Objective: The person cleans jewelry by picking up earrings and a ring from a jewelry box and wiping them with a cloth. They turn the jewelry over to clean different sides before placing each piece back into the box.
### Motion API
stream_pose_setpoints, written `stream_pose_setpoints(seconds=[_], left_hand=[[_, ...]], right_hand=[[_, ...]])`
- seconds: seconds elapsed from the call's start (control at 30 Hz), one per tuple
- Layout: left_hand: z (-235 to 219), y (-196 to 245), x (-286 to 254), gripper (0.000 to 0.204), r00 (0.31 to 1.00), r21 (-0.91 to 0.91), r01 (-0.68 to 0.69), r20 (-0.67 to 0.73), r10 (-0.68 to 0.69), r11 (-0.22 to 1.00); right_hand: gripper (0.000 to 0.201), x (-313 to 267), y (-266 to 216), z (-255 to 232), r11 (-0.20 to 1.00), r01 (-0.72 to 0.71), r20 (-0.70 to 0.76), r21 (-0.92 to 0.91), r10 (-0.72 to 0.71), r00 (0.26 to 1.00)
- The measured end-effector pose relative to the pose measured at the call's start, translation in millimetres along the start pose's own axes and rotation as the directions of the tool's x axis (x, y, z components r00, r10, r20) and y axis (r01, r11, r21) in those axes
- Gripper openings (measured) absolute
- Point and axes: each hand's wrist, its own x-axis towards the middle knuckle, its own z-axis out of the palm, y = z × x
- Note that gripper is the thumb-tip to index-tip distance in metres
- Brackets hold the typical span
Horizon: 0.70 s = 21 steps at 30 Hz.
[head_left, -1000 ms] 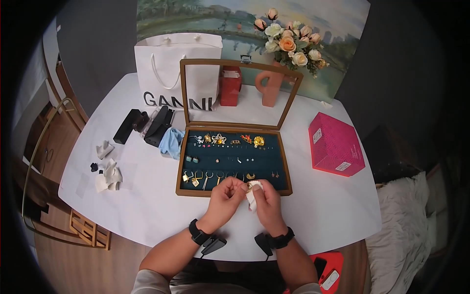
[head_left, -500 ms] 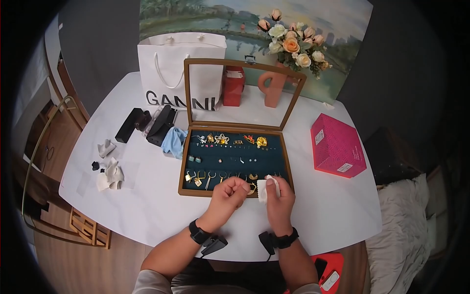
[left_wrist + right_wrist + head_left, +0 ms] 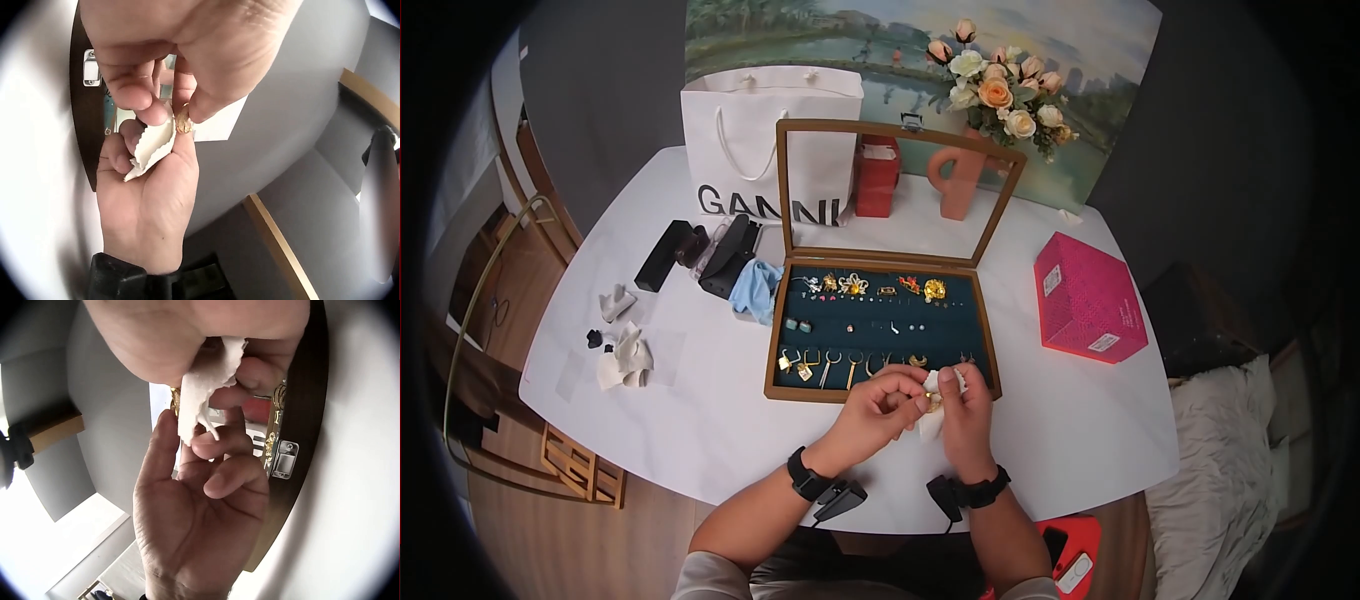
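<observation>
My left hand (image 3: 878, 412) pinches a small gold earring (image 3: 184, 120) between thumb and fingertips. A white cloth (image 3: 203, 384) with a zigzag edge is gripped in my right hand (image 3: 968, 425), its thumb pressing on top. Cloth and earring meet between the two hands, and the fingers hide part of both. Both hands are over the front right edge of a wooden jewellery box (image 3: 810, 393), whose glass lid (image 3: 900, 128) stands raised. Rows of earrings lie on its dark green lining (image 3: 860, 327); gold hoops and drops (image 3: 805, 368) fill the front row.
To the left are a black glasses case (image 3: 730, 260), a light blue cloth (image 3: 755, 290) and crumpled beige cloths (image 3: 628, 358). A white paper bag (image 3: 772, 150), a red box (image 3: 877, 178) and a pink vase of flowers (image 3: 956, 185) stand behind. A pink box (image 3: 1090, 300) sits right.
The hands came apart half a second ago, the right moving right with the cloth. Now they are together again, the left hand's gold earring brought against the cloth.
</observation>
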Motion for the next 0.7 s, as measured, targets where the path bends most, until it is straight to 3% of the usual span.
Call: stream_pose_setpoints(seconds=[0.13,0.33,0.5,0.7], left_hand=[[-5,-4,-1,0.009,0.993,0.011,0.095,0.073,-0.095,0.995],[-5,-6,-2,0.009,0.99,0.043,0.074,0.116,-0.079,0.996],[-9,1,-2,0.012,0.997,0.001,0.072,-0.009,-0.072,0.997],[-10,2,1,0.012,0.991,-0.107,0.004,-0.134,-0.018,0.994]], right_hand=[[0.032,0,-2,-2,0.999,-0.029,-0.035,-0.04,0.027,0.999],[0.033,0,-6,0,0.991,-0.127,0.025,0.05,0.126,0.992],[0.027,0,-5,3,0.915,-0.249,0.053,0.319,0.244,0.968],[0.025,1,-16,-2,0.847,-0.408,0.281,0.341,0.322,0.904]])
